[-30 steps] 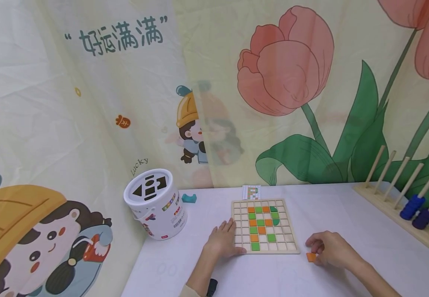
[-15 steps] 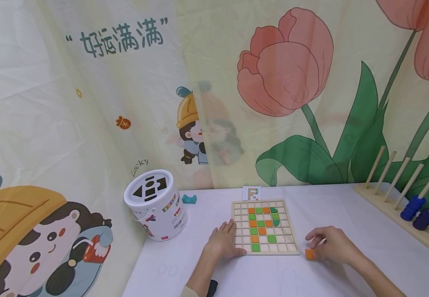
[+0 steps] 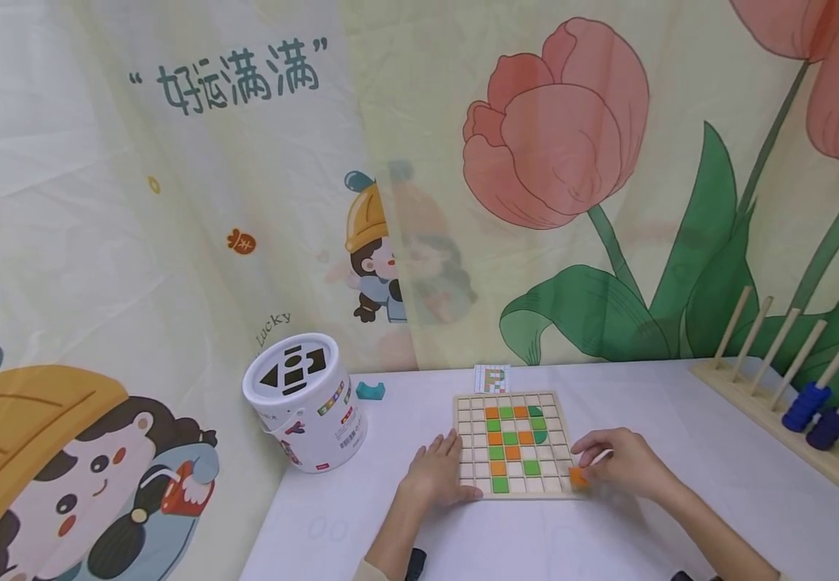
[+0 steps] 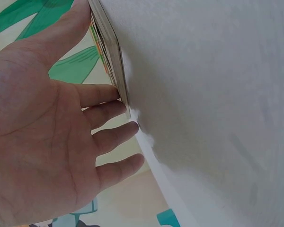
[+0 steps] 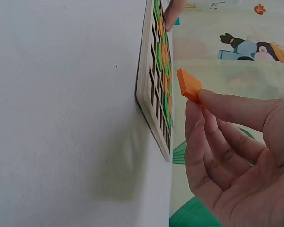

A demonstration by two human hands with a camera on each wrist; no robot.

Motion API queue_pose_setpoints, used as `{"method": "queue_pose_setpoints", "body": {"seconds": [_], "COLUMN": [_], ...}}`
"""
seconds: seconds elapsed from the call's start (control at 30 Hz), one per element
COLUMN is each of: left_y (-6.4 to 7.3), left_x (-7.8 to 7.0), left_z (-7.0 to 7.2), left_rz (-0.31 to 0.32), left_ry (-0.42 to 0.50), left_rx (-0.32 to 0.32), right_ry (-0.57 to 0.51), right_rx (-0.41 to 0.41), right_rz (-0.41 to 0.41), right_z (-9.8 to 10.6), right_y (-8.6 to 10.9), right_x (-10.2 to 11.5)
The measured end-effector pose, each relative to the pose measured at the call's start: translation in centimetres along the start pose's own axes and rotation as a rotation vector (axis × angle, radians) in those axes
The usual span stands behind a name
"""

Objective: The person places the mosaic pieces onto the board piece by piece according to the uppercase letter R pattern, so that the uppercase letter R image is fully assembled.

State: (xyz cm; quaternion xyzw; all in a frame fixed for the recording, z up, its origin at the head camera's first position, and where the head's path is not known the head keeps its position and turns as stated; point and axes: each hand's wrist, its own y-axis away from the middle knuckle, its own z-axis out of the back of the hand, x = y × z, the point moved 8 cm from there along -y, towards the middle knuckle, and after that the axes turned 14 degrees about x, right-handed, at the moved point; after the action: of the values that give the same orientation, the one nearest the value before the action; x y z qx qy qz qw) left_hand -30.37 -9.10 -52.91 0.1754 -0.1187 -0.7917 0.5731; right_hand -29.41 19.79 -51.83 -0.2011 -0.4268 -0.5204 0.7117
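Observation:
A wooden grid board [image 3: 573,448] lies on the table, with orange and green tiles set in some of its squares and two dark green rounded pieces at the upper right. Against the board's left edge rests my left hand [image 3: 430,474], its fingers fairly straight; the left wrist view shows the fingertips at the board's side. My right hand [image 3: 626,461] pinches an orange square tile [image 5: 188,85] between thumb and fingers. In the head view this tile is over the board's lower right corner. The right wrist view shows it held up off the table.
Behind the board lies a small pattern card [image 3: 492,378]. A white bucket [image 3: 318,428] with shape holes in its lid stands at the left, beside a teal block [image 3: 371,390]. A wooden peg rack [image 3: 761,424] with blue rings stands at the right. Printed curtains back the table.
My right hand has lifted the orange tile from the table and moved it left to the board's lower right corner. The left hand stays at the board's left edge.

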Motion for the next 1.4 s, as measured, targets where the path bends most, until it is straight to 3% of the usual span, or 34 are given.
{"method": "queue_pose_setpoints", "body": {"seconds": [0.23,0.47,0.83,1.17,1.4], "left_y": [-0.2,-0.5,-0.7,-0.3,-0.2], "left_x": [0.1,0.1,-0.1,0.0,0.0], "left_z": [-0.1,-0.2,-0.3,-0.2,-0.1], "left_rz": [-0.001,0.002,0.009,0.012,0.011], "left_ry": [-0.015,-0.016,-0.019,-0.001,0.003], "left_rx": [-0.006,-0.007,-0.002,-0.002,-0.004], "right_ry": [-0.039,-0.044,-0.058,0.058,0.068], "right_rx": [0.004,0.030,0.024,0.037,0.035], "right_rz": [-0.043,-0.027,-0.052,-0.053,-0.063], "right_z": [-1.0,-2.3,-3.2,-3.6,-3.7], "right_y": [-1.9,-3.1,-3.2,-3.3,-3.3], "right_x": [-0.4,-0.2,-0.1,0.2,0.4]}}
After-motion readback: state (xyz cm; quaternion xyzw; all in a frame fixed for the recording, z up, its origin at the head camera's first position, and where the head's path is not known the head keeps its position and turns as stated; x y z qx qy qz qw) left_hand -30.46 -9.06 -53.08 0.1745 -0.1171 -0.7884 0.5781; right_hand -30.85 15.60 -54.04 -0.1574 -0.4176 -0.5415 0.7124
